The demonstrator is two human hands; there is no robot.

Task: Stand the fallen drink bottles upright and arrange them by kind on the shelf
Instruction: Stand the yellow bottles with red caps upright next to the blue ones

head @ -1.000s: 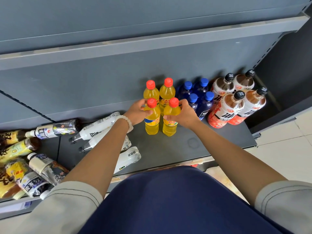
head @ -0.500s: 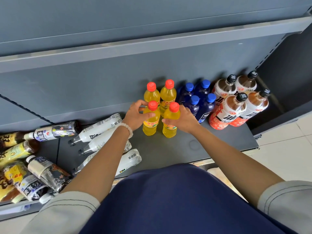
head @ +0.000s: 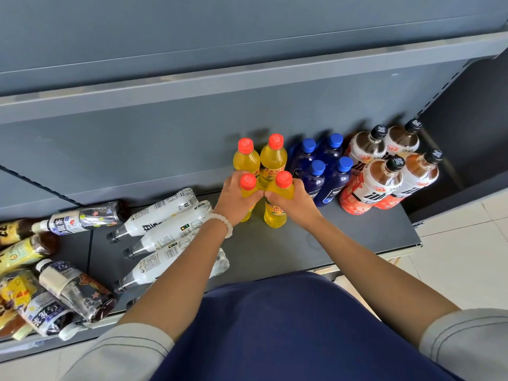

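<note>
Several orange-juice bottles with red caps stand in a block on the grey shelf. My left hand grips the front left one and my right hand grips the front right one; the two rear juice bottles stand behind, close against them. To their right stand several blue bottles and several brown tea bottles with white-and-red labels. Left of my arms several white-labelled clear bottles lie on their sides.
At the far left lies a heap of fallen dark and yellow labelled bottles, one more dark one against the back panel. An upper shelf edge overhangs. White floor tiles show at the right. My blue-clad knee covers the shelf's front edge.
Both hands have slid the two front juice bottles back toward the rear pair and closed higher around their necks. The view has shifted slightly.
</note>
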